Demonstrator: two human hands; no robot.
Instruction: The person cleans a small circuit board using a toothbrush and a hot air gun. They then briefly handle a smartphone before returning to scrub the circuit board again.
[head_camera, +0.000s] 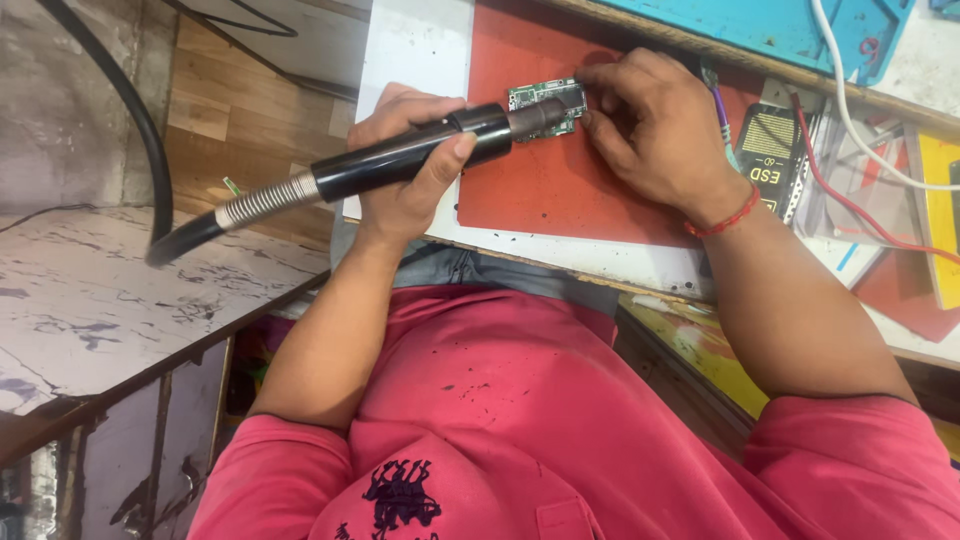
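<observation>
Heat work on a small board is what seems to be in hand here, judging by the tool and how it is aimed. Left hand is wrapped around a black hot-air wand, fingers pressed together around its barrel, thumb across the top, the nozzle pointing toward three o'clock and meeting the left edge of a little green circuit board. From the wand's back end a ribbed metal collar and a dark hose trail off toward eight o'clock. Right hand, with a red thread at the wrist, comes in from four o'clock and pins the board with its fingertips on the right edge and top corner; whether anything is pinched between them I cannot tell. The board lies on a red work mat laid over a white tabletop, near the mat's upper middle. Off at three o'clock sit a dark anti-static case, a purple-handled tool and some red and white leads. My guess is that the nozzle is being held over one spot on the board; the next move would call for a steady wand and a firm hold so the light board does not skid.
</observation>
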